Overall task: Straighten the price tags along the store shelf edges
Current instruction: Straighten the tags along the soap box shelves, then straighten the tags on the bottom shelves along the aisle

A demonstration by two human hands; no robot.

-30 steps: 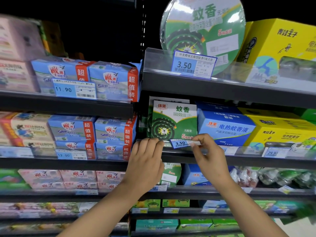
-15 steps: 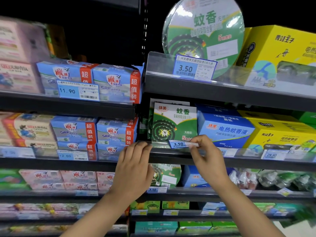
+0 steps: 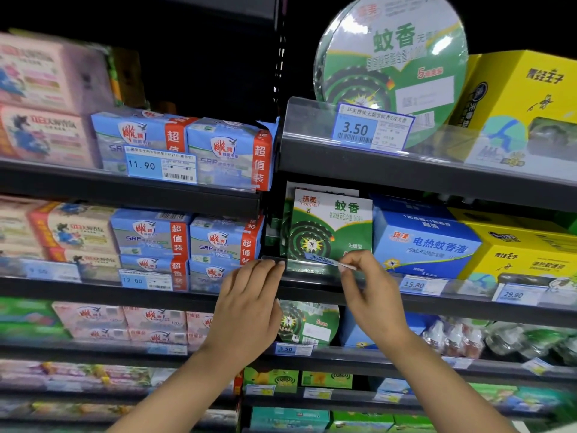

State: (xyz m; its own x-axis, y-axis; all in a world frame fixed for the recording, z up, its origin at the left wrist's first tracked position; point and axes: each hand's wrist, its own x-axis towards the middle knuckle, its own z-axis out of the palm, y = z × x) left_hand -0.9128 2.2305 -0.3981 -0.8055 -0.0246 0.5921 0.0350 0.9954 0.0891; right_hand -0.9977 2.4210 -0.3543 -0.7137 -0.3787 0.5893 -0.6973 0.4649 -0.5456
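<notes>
Nearest the camera, two bare forearms rise toward the clear plastic strip (image 3: 312, 264) on the middle shelf edge, the landmark here. The left hand (image 3: 249, 303) has slid leftward along it since a second ago; its straight fingers, held side by side, now press the strip's left end. Just right of it, the right hand (image 3: 370, 292) pinches the 3.50 price tag (image 3: 321, 259) between thumb and forefinger. The tag, level a moment ago, now tilts with its left end high, lying above the strip's top lip and in front of the green mosquito-coil box (image 3: 331, 228) behind. It looks lifted free of the holder, probably so it can be reseated squarely. Further right behind the same strip sit the 15.80 tag (image 3: 420, 285) and the 29.90 tag (image 3: 515, 295).
</notes>
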